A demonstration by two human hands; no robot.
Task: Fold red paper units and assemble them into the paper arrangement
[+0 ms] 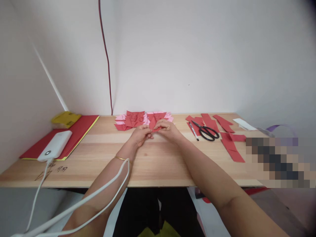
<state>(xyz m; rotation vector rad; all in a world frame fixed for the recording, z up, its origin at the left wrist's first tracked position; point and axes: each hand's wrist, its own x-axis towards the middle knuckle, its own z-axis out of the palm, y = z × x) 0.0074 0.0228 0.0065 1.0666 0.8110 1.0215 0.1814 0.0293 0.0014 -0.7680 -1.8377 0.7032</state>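
Note:
Between my two hands is a small piece of folded red paper (152,123), pinched at its sides. My left hand (142,134) has its fingers closed on the paper's left edge. From the right, my right hand (168,129) pinches the same piece with thumb and fingers. Just behind them lie folded red paper pieces (134,119) and pink ones (120,118), bunched in rows against the wall. The exact folds in the held paper are partly hidden by my fingers.
Black-handled scissors (208,132) and a pen (194,131) lie among red paper strips (230,146) at right. At left, a white power bank (55,144) and a yellow packet (65,119) rest on red sheets (84,126). A white cable (98,189) crosses my left forearm.

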